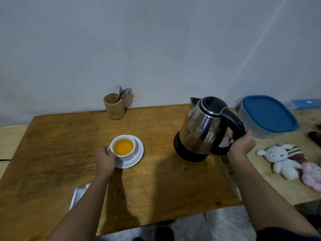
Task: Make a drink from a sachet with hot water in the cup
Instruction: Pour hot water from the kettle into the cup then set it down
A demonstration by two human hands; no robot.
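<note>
A white cup (127,154) full of orange liquid stands on a white saucer (138,156) in the middle of the wooden table (69,145). My left hand (105,160) grips the cup's left side by the handle. To the right, a steel electric kettle (201,129) with a black lid and handle sits upright on its black base. My right hand (241,145) is closed around the lower part of the kettle's handle. A white sachet or paper (78,195) lies at the near left, partly hidden by my left forearm.
A wooden holder (113,108) with spoons and forks stands at the back against the wall. On a second table to the right are a blue-lidded container (267,115) and two plush toys (284,160). The table's front edge lies close to me.
</note>
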